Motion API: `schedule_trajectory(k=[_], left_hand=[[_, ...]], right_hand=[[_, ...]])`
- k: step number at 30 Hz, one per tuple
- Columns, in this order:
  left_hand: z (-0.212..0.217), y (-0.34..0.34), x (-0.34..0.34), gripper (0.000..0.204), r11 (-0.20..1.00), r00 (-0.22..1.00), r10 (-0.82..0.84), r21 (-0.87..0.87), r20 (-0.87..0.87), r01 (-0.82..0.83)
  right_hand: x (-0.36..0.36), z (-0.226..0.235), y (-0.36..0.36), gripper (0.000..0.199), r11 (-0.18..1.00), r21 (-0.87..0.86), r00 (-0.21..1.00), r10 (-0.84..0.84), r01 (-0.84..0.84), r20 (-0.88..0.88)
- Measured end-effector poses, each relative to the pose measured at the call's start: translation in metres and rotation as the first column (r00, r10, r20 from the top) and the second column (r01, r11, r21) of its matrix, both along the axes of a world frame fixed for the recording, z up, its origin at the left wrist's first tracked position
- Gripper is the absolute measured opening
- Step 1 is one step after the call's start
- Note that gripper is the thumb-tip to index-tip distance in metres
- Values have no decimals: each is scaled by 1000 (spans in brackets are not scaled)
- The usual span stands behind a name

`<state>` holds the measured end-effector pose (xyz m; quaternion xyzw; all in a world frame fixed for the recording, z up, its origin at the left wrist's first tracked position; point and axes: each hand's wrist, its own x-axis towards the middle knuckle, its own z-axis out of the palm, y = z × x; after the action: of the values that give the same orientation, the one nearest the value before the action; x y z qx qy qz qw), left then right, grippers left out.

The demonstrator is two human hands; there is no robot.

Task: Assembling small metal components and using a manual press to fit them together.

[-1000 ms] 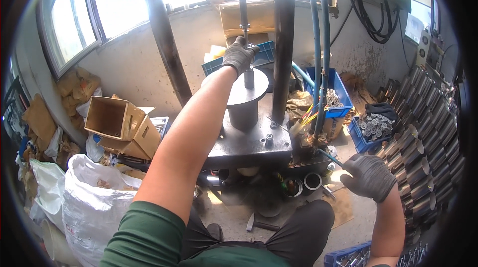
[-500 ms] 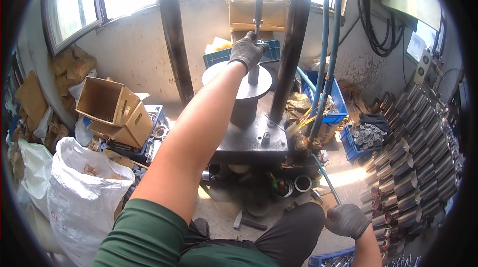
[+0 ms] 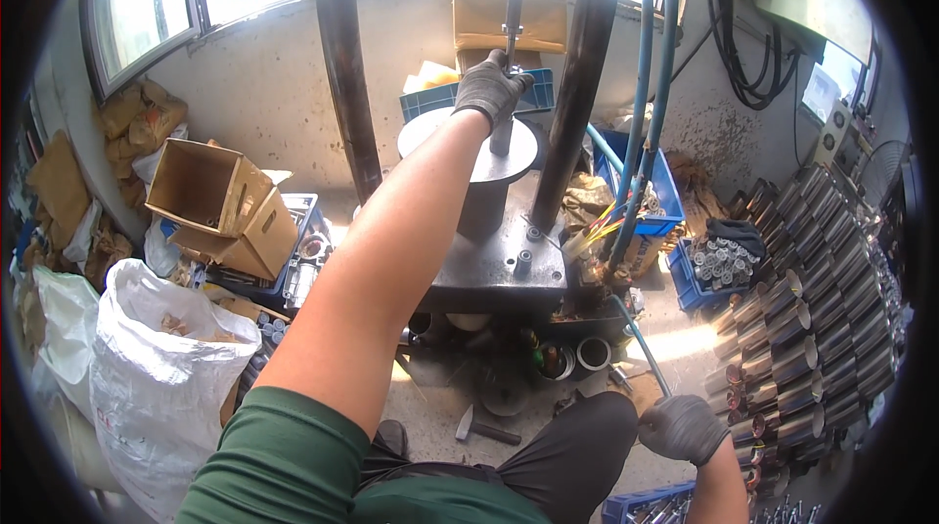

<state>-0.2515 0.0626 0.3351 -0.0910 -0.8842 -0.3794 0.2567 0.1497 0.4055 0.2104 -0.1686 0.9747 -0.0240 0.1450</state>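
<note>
The left hand (image 3: 492,91) wraps an upright grey rod (image 3: 514,11) above a plate (image 3: 427,130); the right hand (image 3: 685,429) clasps a slim bluish lever (image 3: 641,340).

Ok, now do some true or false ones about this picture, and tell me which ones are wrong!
1. The left hand is at the upright metal rod. True.
2. The right hand is bare. False: it wears a grey glove and holds a thin bar.
3. A hammer lies on the floor. True.
4. The white sack is on the person's right. False: it is on the left.
</note>
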Motion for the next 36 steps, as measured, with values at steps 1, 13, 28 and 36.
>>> schedule_trajectory(k=[1, 13, 28, 36], left_hand=[[-1, 0, -1, 57, 1000, 1000, 4, -3, -23, -4], [-2, 1, -1, 58, 1000, 999, 11, 10, -40, -11], [-2, 2, 0, 59, 1000, 999, 26, -11, -19, -26], [-4, 1, 0, 56, 1000, 1000, 0, -10, -7, 0]], right_hand=[[-1, 1, 0, 32, 1000, 2, 1000, 4, -4, -1], [-13, 15, 5, 36, 1000, 12, 1000, 24, -24, 9], [-20, 26, 4, 33, 981, -180, 996, -82, 76, -26], [-19, 26, 6, 29, 984, -175, 997, -47, 35, -60]])
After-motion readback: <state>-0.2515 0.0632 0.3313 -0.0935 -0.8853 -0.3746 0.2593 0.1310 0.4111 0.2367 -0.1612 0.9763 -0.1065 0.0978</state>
